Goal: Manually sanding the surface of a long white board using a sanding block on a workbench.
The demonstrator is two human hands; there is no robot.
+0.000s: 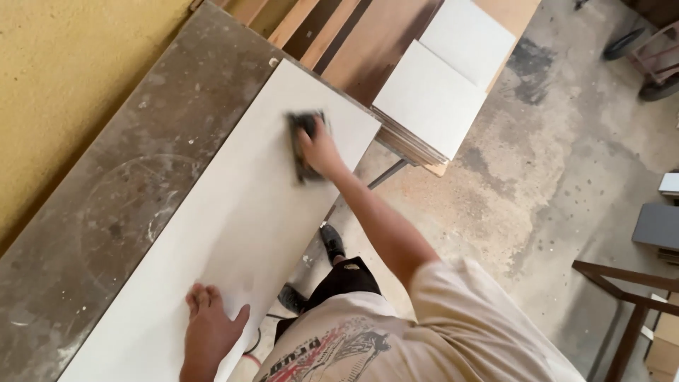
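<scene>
A long white board (233,212) lies flat on a dusty grey workbench (120,191). My right hand (320,150) presses a dark sanding block (303,141) against the board near its far end; the block is blurred. My left hand (209,322) rests flat on the near part of the board, fingers spread, holding nothing.
A yellow wall (64,78) runs along the bench's far side. A stack of white panels (431,106) sits on wooden boards (353,35) beyond the bench. On the concrete floor (537,184) to the right stand a brown frame (622,290) and dark panels (658,226).
</scene>
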